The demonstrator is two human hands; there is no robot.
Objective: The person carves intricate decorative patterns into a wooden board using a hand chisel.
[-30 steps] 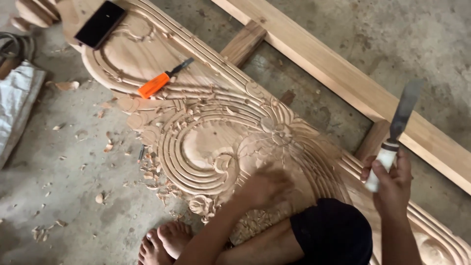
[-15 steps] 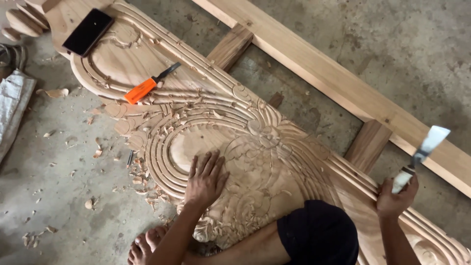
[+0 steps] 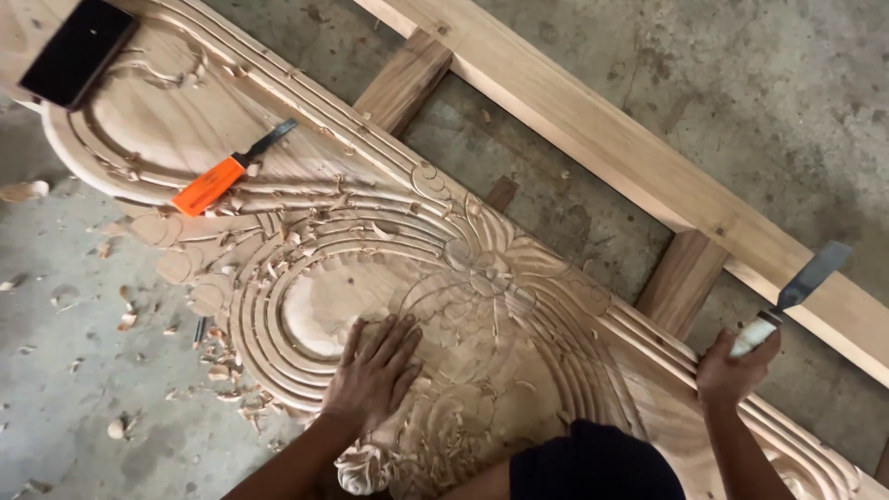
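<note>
A large carved wooden panel [image 3: 482,278] with curved grooves and a flower motif lies across the floor. My left hand [image 3: 375,370] rests flat on it, fingers spread, beside a smooth oval recess. My right hand [image 3: 732,366] is off the panel's right edge, closed around the white handle of a wide flat chisel [image 3: 796,287] whose blade points up and to the right. An orange-handled tool [image 3: 222,176] lies on the panel at the upper left, among loose shavings.
A long timber frame rail [image 3: 648,176] with cross pieces [image 3: 681,278] runs diagonally behind the panel. A black flat object [image 3: 74,51] sits on the panel's top left corner. Wood chips [image 3: 125,319] litter the concrete floor at left.
My left hand has slid left and up across the carving to the oval recess. My right hand with the chisel has lowered and swung out to the right.
</note>
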